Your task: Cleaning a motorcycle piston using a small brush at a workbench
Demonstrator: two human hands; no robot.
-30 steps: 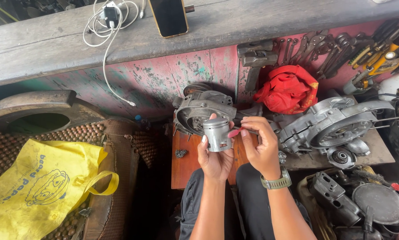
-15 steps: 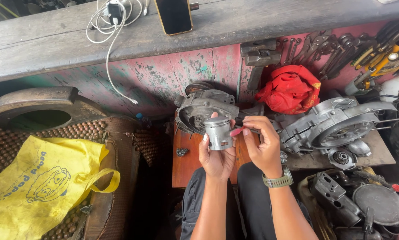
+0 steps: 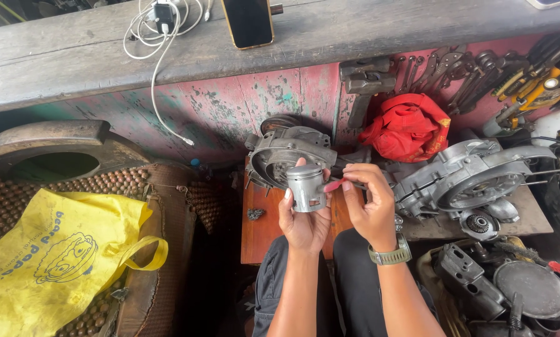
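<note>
My left hand (image 3: 303,219) grips a silver metal piston (image 3: 307,186) upright, fingers wrapped round its skirt. My right hand (image 3: 368,204), with a watch on the wrist, pinches a thin tool with a red handle (image 3: 334,185) whose tip touches the piston's right side. Both hands hover over a small red-brown wooden stool (image 3: 264,221) between my knees. Just behind the piston lies a grey engine casing (image 3: 282,154).
A second engine case half (image 3: 473,181) sits on a board to the right, a red cloth (image 3: 408,126) behind it, wrenches (image 3: 480,72) on the wall. A phone (image 3: 248,22) and charger cable (image 3: 158,37) lie on the wooden shelf. Yellow bag (image 3: 55,249) at left.
Hardly anything differs. The hands keep the piston and the red-handled tool in the same spot; the view has shifted slightly.
</note>
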